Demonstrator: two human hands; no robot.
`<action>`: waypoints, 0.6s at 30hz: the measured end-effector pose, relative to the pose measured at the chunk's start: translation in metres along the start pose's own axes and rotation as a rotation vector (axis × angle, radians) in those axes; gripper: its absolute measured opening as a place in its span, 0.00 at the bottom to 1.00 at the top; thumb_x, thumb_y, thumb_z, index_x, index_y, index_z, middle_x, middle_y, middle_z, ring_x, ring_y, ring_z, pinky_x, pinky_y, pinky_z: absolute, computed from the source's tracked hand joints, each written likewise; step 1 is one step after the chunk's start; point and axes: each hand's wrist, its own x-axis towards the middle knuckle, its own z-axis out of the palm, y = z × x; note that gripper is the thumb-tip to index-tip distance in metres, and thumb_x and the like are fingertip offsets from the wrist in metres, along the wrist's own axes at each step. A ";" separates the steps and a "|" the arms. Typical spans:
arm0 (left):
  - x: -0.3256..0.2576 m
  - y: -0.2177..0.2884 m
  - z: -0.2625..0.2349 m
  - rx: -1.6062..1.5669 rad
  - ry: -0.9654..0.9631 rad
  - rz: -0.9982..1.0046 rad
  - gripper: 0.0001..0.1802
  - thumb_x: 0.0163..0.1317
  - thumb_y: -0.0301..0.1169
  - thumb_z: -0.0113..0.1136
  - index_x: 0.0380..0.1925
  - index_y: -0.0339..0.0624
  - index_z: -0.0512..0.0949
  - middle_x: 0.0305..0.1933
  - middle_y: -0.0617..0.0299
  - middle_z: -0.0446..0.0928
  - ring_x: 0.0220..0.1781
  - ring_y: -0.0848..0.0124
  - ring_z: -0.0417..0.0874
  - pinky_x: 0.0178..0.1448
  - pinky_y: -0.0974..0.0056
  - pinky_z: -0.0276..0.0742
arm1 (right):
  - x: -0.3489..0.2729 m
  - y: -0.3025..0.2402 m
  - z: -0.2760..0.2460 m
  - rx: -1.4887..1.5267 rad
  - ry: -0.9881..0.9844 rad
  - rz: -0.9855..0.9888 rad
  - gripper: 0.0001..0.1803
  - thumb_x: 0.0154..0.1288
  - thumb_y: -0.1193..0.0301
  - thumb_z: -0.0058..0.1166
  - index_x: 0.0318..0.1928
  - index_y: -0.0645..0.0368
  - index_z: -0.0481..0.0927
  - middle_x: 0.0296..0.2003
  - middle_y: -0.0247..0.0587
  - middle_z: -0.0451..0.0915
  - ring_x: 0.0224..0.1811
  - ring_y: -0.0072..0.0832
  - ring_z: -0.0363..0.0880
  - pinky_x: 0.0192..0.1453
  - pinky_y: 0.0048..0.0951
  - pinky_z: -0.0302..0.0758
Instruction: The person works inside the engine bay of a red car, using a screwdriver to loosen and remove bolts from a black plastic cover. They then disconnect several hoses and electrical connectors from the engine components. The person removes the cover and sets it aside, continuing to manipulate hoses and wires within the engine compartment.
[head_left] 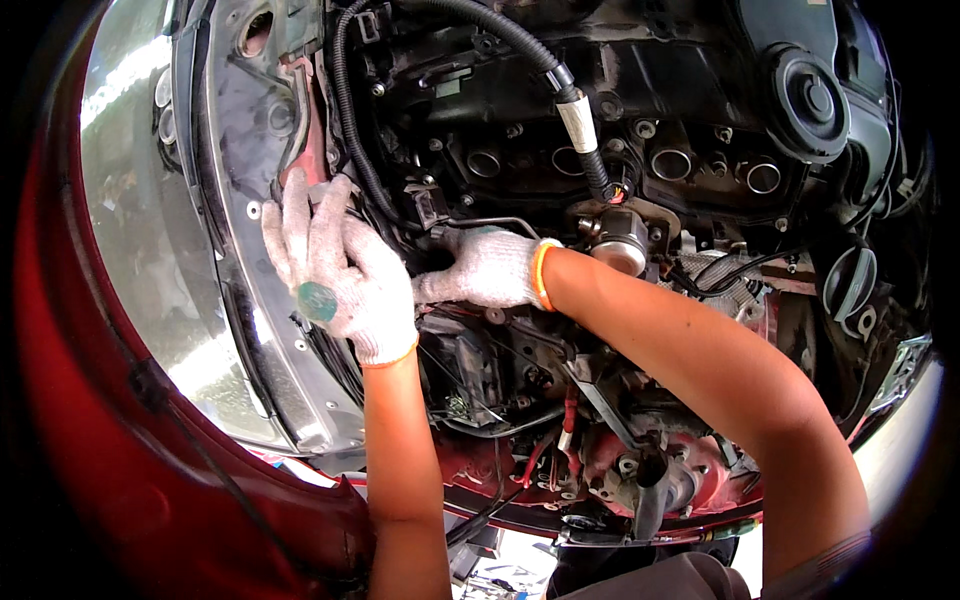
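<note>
My left hand (340, 265), in a white knit glove with a green patch on its back, lies over the grey metal panel (275, 110) along the side of the engine bay. Its fingers are stretched out and apart, and no held object shows. Close beside it, my right hand (488, 268) wears a matching glove with an orange cuff. That hand points left into a dark gap by the engine, below a black connector block (428, 203). Its fingers bend down and its thumb reaches toward the left wrist. The fingertips are hidden, so whatever they grip cannot be made out.
A ribbed black hose (345, 110) arches above my hands toward a silver cylindrical part (620, 245). Round openings (670, 165) line the black engine top. A round black cap (815, 95) stands at upper right. Windscreen glass (130, 240) and a red body panel (130, 470) lie left.
</note>
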 end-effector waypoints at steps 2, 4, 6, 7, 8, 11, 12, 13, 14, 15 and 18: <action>0.000 0.000 0.000 -0.002 0.003 -0.010 0.15 0.61 0.22 0.52 0.42 0.38 0.87 0.55 0.47 0.85 0.65 0.50 0.82 0.78 0.41 0.65 | -0.003 -0.001 -0.002 -0.006 -0.007 0.014 0.53 0.60 0.38 0.64 0.69 0.72 0.69 0.31 0.49 0.87 0.21 0.36 0.84 0.33 0.38 0.81; -0.001 -0.003 0.003 -0.004 0.018 -0.004 0.15 0.61 0.22 0.52 0.42 0.39 0.87 0.56 0.47 0.85 0.64 0.50 0.82 0.78 0.41 0.65 | -0.007 -0.003 -0.003 0.001 -0.009 0.018 0.53 0.61 0.37 0.62 0.70 0.71 0.68 0.30 0.48 0.86 0.21 0.35 0.84 0.33 0.37 0.81; -0.001 -0.004 0.002 0.001 0.020 -0.009 0.16 0.61 0.22 0.52 0.42 0.40 0.87 0.57 0.47 0.84 0.64 0.49 0.82 0.78 0.41 0.65 | -0.009 -0.004 -0.003 0.025 -0.011 0.007 0.51 0.61 0.38 0.62 0.69 0.69 0.68 0.30 0.48 0.86 0.21 0.34 0.84 0.33 0.37 0.81; -0.001 -0.003 0.002 0.004 0.017 -0.017 0.16 0.61 0.22 0.52 0.42 0.40 0.88 0.58 0.46 0.84 0.64 0.49 0.82 0.78 0.41 0.65 | -0.009 -0.005 -0.004 0.038 -0.012 0.001 0.50 0.62 0.38 0.62 0.69 0.68 0.69 0.30 0.47 0.86 0.21 0.34 0.84 0.32 0.37 0.81; -0.001 -0.002 0.001 0.005 0.015 -0.025 0.16 0.61 0.22 0.52 0.43 0.40 0.88 0.58 0.46 0.84 0.64 0.49 0.82 0.78 0.42 0.65 | -0.009 -0.005 -0.004 0.031 -0.006 0.008 0.49 0.62 0.39 0.62 0.69 0.68 0.69 0.30 0.47 0.86 0.21 0.34 0.84 0.32 0.37 0.81; -0.002 -0.003 0.001 0.013 0.011 -0.011 0.16 0.60 0.22 0.53 0.43 0.41 0.88 0.60 0.46 0.83 0.64 0.49 0.81 0.78 0.42 0.65 | -0.009 -0.005 -0.003 0.036 -0.001 0.022 0.46 0.62 0.40 0.62 0.67 0.67 0.72 0.29 0.47 0.86 0.21 0.34 0.83 0.31 0.37 0.80; -0.002 -0.004 0.001 0.017 0.011 -0.010 0.17 0.60 0.22 0.53 0.43 0.41 0.88 0.60 0.46 0.83 0.64 0.49 0.81 0.78 0.42 0.64 | -0.011 -0.005 -0.004 0.053 -0.009 0.024 0.45 0.62 0.41 0.62 0.66 0.67 0.73 0.29 0.48 0.86 0.20 0.34 0.83 0.31 0.37 0.80; -0.002 -0.005 0.002 0.020 0.010 -0.009 0.17 0.60 0.22 0.53 0.43 0.42 0.88 0.60 0.46 0.83 0.64 0.49 0.81 0.78 0.42 0.64 | -0.011 -0.006 -0.004 0.070 -0.016 0.026 0.44 0.62 0.41 0.63 0.65 0.67 0.74 0.29 0.48 0.86 0.20 0.34 0.83 0.31 0.37 0.80; -0.003 -0.006 0.002 0.022 0.007 -0.009 0.17 0.60 0.22 0.53 0.44 0.42 0.88 0.60 0.46 0.83 0.65 0.49 0.81 0.78 0.42 0.64 | -0.010 -0.005 -0.004 0.073 -0.010 0.026 0.44 0.62 0.41 0.63 0.63 0.67 0.75 0.29 0.48 0.86 0.20 0.34 0.83 0.31 0.37 0.80; -0.003 -0.005 0.002 0.025 0.007 -0.008 0.17 0.60 0.22 0.53 0.44 0.42 0.88 0.60 0.46 0.83 0.65 0.49 0.81 0.78 0.42 0.64 | -0.010 -0.005 -0.004 0.075 -0.005 0.026 0.43 0.62 0.42 0.63 0.62 0.67 0.76 0.28 0.48 0.85 0.20 0.34 0.83 0.31 0.36 0.80; -0.003 -0.005 0.002 0.018 -0.015 -0.014 0.17 0.62 0.24 0.52 0.45 0.42 0.88 0.61 0.46 0.82 0.67 0.46 0.77 0.79 0.41 0.61 | -0.009 -0.003 -0.002 0.042 0.020 0.046 0.40 0.62 0.40 0.62 0.55 0.66 0.81 0.28 0.48 0.85 0.21 0.35 0.83 0.32 0.37 0.80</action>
